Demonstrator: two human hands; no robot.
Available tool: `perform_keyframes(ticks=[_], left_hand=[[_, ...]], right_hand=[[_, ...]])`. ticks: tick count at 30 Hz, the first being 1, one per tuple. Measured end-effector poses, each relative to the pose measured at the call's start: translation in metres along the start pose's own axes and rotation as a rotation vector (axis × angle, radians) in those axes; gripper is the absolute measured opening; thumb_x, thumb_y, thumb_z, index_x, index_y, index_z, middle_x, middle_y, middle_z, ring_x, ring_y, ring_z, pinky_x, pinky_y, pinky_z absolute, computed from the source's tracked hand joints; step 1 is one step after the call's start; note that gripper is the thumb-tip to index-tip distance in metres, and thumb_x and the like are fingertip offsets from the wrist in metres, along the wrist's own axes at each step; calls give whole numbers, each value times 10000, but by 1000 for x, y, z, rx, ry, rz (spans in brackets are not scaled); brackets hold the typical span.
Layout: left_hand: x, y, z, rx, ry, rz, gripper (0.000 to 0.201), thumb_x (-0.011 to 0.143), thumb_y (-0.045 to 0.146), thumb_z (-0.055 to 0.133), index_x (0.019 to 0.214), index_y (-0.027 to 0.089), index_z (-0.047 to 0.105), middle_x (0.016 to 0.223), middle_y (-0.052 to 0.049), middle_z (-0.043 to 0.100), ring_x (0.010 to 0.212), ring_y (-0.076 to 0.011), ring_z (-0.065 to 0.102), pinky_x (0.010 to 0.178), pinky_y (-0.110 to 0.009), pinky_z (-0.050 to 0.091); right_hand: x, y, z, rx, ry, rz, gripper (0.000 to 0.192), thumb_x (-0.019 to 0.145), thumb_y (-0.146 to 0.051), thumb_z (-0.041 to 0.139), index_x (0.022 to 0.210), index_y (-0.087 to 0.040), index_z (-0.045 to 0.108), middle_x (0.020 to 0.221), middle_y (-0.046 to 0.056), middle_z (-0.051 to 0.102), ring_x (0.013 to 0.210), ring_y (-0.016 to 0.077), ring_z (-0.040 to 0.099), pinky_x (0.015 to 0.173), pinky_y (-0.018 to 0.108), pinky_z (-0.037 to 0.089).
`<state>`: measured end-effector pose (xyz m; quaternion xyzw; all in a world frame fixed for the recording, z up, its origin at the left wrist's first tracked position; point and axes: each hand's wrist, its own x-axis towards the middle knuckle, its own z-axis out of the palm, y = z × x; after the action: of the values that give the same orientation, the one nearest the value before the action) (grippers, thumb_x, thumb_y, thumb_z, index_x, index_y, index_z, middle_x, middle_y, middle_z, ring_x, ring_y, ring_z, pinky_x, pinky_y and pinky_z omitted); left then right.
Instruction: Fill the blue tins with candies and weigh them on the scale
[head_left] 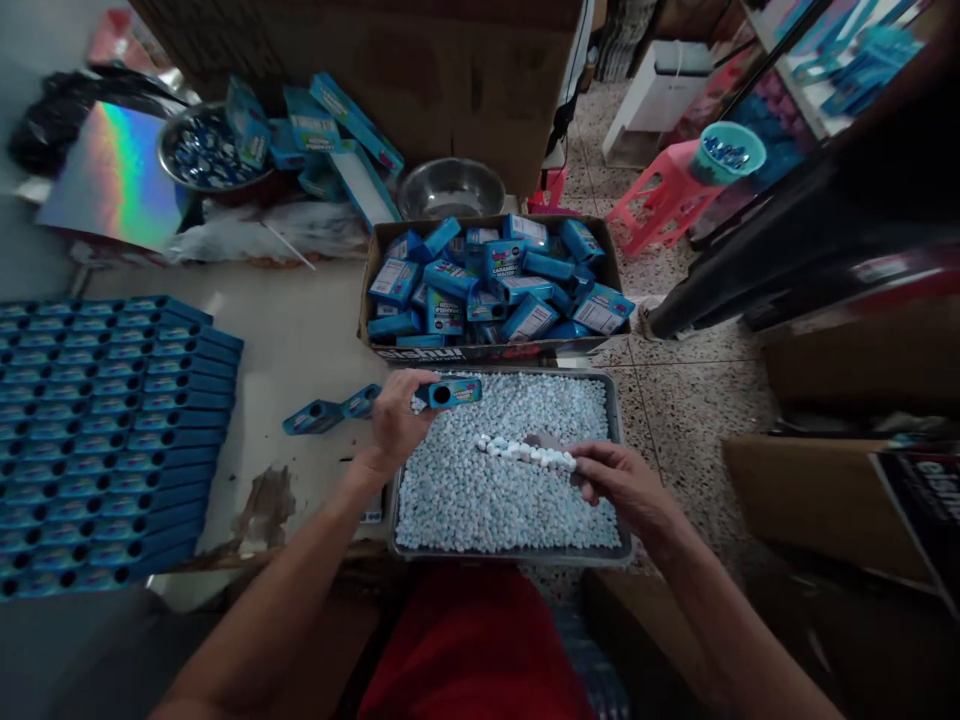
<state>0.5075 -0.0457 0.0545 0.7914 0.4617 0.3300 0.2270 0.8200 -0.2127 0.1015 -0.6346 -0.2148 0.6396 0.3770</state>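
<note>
The left hand [400, 418] had its fingers closed around one end of a small blue box [459, 392], hole upward, over the far-left part of a tray [510, 556] of pale pellets [487, 510]. The right hand's [611, 470] fingers pinched the end of a row of white pieces [525, 453]; I couldn't tell what carried them. Blue cartons [313, 416] lay on the tabletop [292, 310] nearby.

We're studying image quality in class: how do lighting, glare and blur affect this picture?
Head view: rainbow glare streaks the holographic sheet; the pale candies show brightly, while the dark-clothed leg at right loses detail in shadow; print on the blue box in the left hand is too soft to read.
</note>
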Motion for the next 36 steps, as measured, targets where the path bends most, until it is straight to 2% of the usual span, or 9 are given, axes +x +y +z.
perform_keyframes(ticks=[5, 11, 18, 21, 25, 28, 30, 33, 36], left_hand=[[-38, -6, 41, -35, 19, -10, 251, 798, 72, 713, 990, 219, 647, 1035, -60, 743, 1033, -250, 680, 941, -389, 544], [-67, -12, 54, -61, -41, -69, 306, 776, 51, 722, 1015, 224, 640, 1050, -62, 735, 1058, -261, 665, 958, -397, 536], [-85, -14, 70, -49, -93, -180, 245, 818, 151, 718, 1023, 231, 613, 1082, -83, 703, 1089, -275, 640, 981, -425, 528], [-94, -18, 75, -36, -73, -261, 260, 811, 169, 714, 1032, 239, 598, 1086, -89, 684, 1089, -281, 639, 977, -440, 539], [-100, -22, 69, 22, -79, -296, 374, 832, 218, 714, 1186, 222, 595, 1114, -112, 669, 1057, -287, 648, 966, -453, 548], [-86, -17, 53, 129, -339, -73, 526, 881, 186, 629, 1395, 268, 557, 1403, -162, 578, 1138, -300, 634, 921, -425, 552], [-67, -11, 44, 185, -581, 113, 569, 891, 121, 549, 1417, 337, 570, 1541, -135, 495, 1184, -304, 624, 863, -388, 547], [-34, -3, 40, 214, -846, 254, 514, 852, 51, 518, 1260, 315, 686, 1568, -119, 492, 1050, -276, 667, 804, -371, 530], [-5, -8, 41, 253, -1012, 253, 329, 793, 103, 646, 1079, 244, 727, 1602, -135, 443, 891, -232, 676, 762, -357, 514]], right_hand=[[8, -25, 24, -77, 18, -54, 342, 734, -404, 851, 949, -145, 789, 661, 8, 684, 502, 89, 574, 493, 211, 433], [25, -27, 58, -390, 122, -146, 221, 788, -321, 693, 908, -153, 772, 594, -7, 643, 477, 134, 597, 491, 258, 457], [37, -21, 118, -1003, 223, -569, 217, 812, -126, 625, 893, -213, 806, 734, 49, 742, 707, 212, 692, 710, 315, 479], [19, -11, 88, -901, 231, -547, 232, 867, -187, 606, 978, -219, 807, 803, 52, 767, 705, 210, 693, 694, 311, 481], [-19, 36, -24, -715, 419, -213, 321, 856, -393, 628, 1039, -196, 803, 697, 30, 729, 572, 201, 666, 589, 303, 475], [-25, 87, -92, -634, 497, 9, 291, 704, -423, 698, 825, -175, 791, 564, 27, 675, 507, 203, 618, 556, 310, 462], [-11, 116, -98, -516, 453, 57, 274, 660, -429, 719, 753, -176, 766, 503, 14, 631, 479, 190, 576, 534, 306, 450], [34, 145, -55, -380, 347, 43, 271, 672, -448, 732, 738, -186, 751, 490, -4, 611, 473, 168, 554, 512, 284, 440], [86, 157, 4, -267, 243, 42, 238, 661, -422, 764, 740, -199, 746, 491, -19, 608, 479, 155, 558, 503, 261, 443]])
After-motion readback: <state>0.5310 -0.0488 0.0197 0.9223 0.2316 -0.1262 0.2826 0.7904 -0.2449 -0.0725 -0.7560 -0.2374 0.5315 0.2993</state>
